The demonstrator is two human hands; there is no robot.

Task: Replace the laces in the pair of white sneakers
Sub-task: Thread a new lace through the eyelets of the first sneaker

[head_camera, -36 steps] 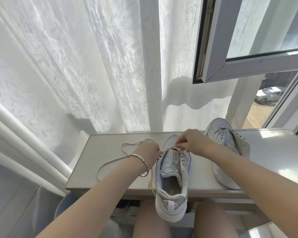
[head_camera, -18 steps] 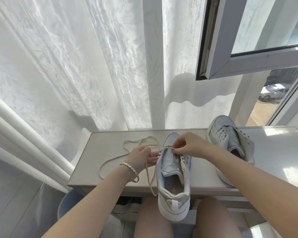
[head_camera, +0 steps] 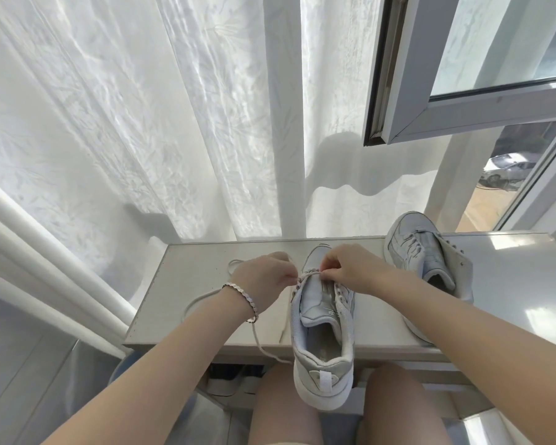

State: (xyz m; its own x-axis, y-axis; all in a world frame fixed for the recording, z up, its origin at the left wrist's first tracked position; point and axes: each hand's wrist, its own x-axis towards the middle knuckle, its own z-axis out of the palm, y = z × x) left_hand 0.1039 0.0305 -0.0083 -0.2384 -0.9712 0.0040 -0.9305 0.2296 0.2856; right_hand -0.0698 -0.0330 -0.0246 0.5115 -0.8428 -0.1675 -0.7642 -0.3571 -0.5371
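A white sneaker (head_camera: 322, 342) lies on the white table (head_camera: 193, 303), its heel hanging over the front edge above my knees. A white lace (head_camera: 203, 298) runs through its front eyelets and trails in a loop across the table to the left. My left hand (head_camera: 264, 273), with a bracelet on the wrist, pinches the lace at the shoe's left front eyelets. My right hand (head_camera: 344, 268) pinches the lace over the front of the tongue. The second white sneaker (head_camera: 430, 261) lies tilted on the table to the right, with a lace in it.
Sheer white curtains (head_camera: 174, 123) hang behind the table. An open window sash (head_camera: 463, 101) juts in at upper right. White pipes (head_camera: 45, 268) run along the left. My bare knees (head_camera: 283, 409) sit under the table's front edge.
My left hand has moved up and right to the shoe's front eyelets and now pinches the lace there. The lace loop on the table has shrunk. My right hand stayed at the toe end.
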